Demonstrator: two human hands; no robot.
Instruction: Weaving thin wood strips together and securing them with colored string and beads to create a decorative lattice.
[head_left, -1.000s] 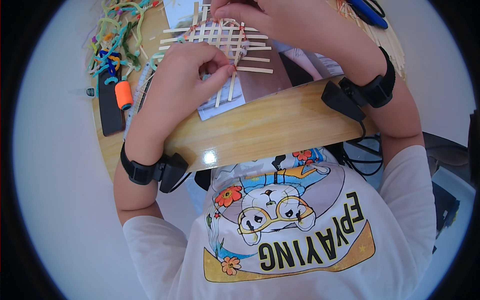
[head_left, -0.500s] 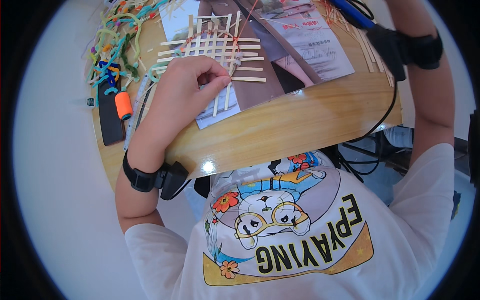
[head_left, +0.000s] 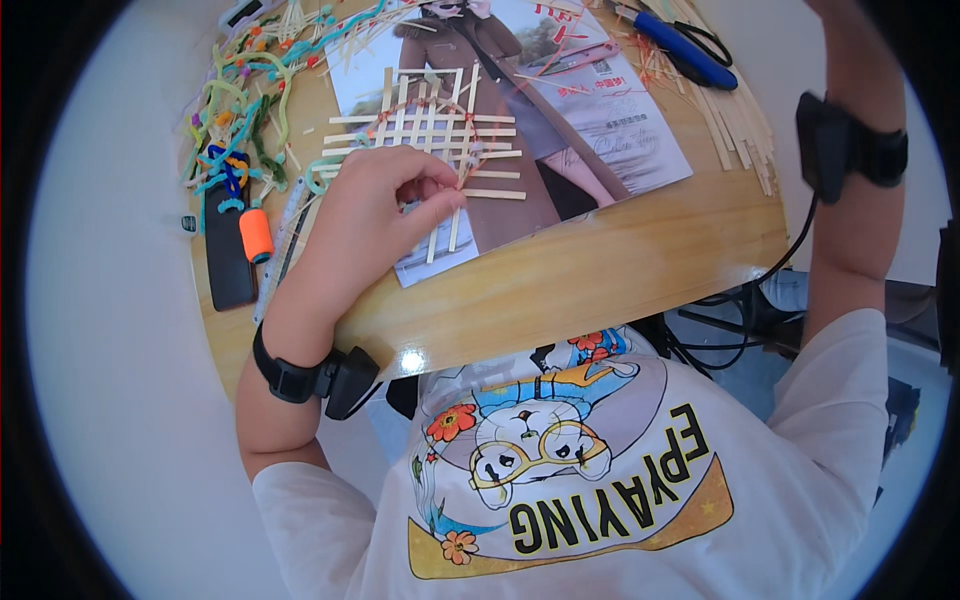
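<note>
My left hand (head_left: 385, 200) lies over the near left part of a woven lattice of pale flat strips (head_left: 495, 152). Its thumb and forefinger are pinched together at the lattice's near right corner, where a small tie of thread shows. Reddish thread crosses the lattice in places, and a pale green ring (head_left: 318, 176) pokes out beside my wrist. The lattice rests on a glossy printed sheet (head_left: 645, 165). Of my right arm only the forearm (head_left: 850, 235) shows, reaching up past the top right edge; that hand is outside the picture.
Colourful fuzzy cords (head_left: 240, 112) are tangled at the far left. Nearer lie an orange thread spool (head_left: 256, 236), a black flat slab (head_left: 230, 265) and a ruler (head_left: 285, 228). A blue-handled tool (head_left: 690, 52) and loose strips (head_left: 745, 135) lie far right on the wooden table (head_left: 570, 255).
The whole view has shifted, so the table sits lower in the picture. My left hand keeps its pinch on the lattice. The taut reddish thread running up from the lattice no longer shows clearly.
</note>
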